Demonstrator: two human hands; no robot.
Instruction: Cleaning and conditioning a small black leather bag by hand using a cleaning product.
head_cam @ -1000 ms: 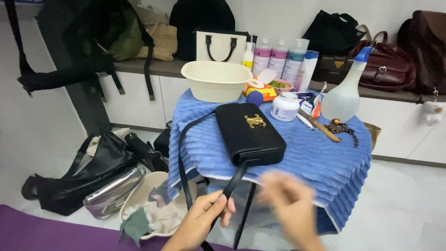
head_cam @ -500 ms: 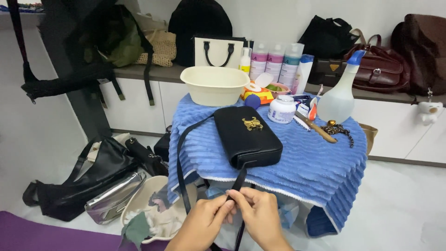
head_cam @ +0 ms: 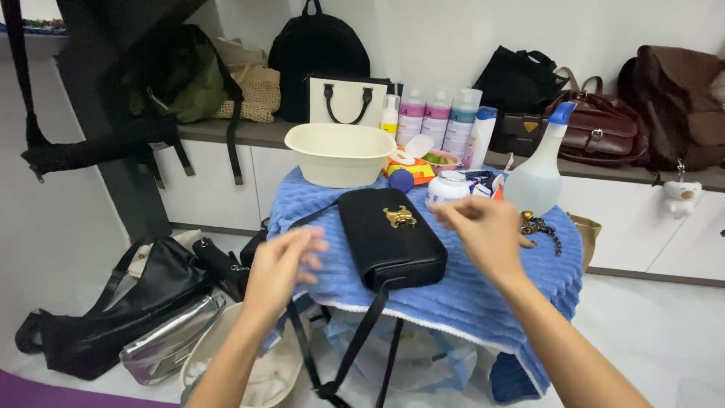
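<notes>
Both hands have let go of the strap, which now hangs off the table's front edge. Left hand and right hand hover open beside the black leather bag on ribbed blue cloth; bowl, bottles crowd behind.

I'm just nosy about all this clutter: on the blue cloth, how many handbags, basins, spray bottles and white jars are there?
On the blue cloth:
black handbag: 1
cream basin: 1
spray bottle: 1
white jar: 1
Total: 4
</notes>
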